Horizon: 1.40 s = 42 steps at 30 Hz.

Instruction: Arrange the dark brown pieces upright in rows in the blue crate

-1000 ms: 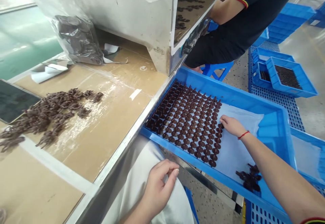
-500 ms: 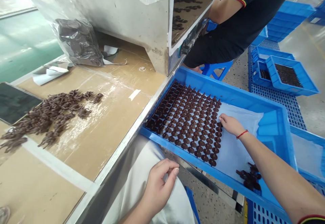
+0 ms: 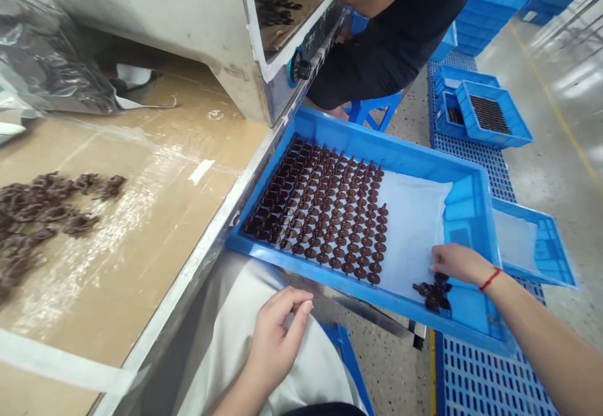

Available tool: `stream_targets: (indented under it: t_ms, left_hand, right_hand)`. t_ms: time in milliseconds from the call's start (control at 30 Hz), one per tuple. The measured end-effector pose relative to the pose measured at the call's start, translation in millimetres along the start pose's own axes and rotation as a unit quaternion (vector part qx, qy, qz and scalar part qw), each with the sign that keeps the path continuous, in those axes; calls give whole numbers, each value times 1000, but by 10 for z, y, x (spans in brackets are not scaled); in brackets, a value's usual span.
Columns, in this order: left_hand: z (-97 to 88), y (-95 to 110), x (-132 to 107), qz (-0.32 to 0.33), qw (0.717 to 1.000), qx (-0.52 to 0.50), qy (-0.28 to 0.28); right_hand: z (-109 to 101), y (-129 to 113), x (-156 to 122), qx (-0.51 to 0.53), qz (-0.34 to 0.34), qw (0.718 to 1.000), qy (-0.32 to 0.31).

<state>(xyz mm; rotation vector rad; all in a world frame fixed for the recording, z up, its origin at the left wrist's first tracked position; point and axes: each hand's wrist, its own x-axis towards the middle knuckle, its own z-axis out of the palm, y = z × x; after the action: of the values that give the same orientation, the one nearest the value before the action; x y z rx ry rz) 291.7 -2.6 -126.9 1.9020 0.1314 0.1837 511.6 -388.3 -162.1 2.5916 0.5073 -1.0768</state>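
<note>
Tray (image 3: 466, 215): blue, my landmark; a white liner (image 3: 409, 215) shows on its floor.
Rows (image 3: 325, 208): dark brown pieces, close-set on the liner across the tray's left and middle.
Loose pile (image 3: 432, 295): jumbled pieces in the tray's near right part.
Right hand (image 3: 458, 262): fingertips bunched just over the loose pile; I cannot tell whether they pinch a piece.
Left hand (image 3: 279, 334): loosely curled, a gap inside the thumb, nothing visible in it, outside the tray's near wall.
Grip: the pieces overlap, so I judge it best to pinch one alone and lift straight up, forearm clear of the tray's right wall.
Desk (image 3: 155, 271): along the tray's left end, bearing a brown heap (image 3: 47, 205).
Machine (image 3: 179, 20): its corner juts near the tray's far left corner, likely limiting reach there.
Co-worker's leg (image 3: 372, 64): beyond the tray's far wall, near a blue stool (image 3: 372, 111).
</note>
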Motion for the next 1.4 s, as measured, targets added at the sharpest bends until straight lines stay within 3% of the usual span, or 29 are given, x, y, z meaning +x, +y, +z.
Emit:
stream_targets:
  t_ms: [133,233,400,567,667,800,1400]
  left_hand:
    - [0,20,-9,-2,1000,7,3]
    - [-5,31,-29,-5,1000,9,7]
    - [-4,28,-50,-16,1000,4,3]
    - [-9,20,-52,-17,1000,4,3]
    - [-11,26,-51,-21,1000,1,2]
    - [-15,40,-43,-18,1000,-4,8]
    - [-28,60,-67,-32,999,3,5]
  right_hand:
    - [175,-77,72,-26,16,999,-23]
    - [134,-88,123,-17,19,1000,-16]
    - [-220,-42,299,73,10,994,83]
    - [-584,-188,799,141,82,963,214]
    - [-691,-314,1075,149,109,951,247]
    - [-724,-380,1221,139,100,954,248]
    - [-862,-454,1358,109,-14,965,238]
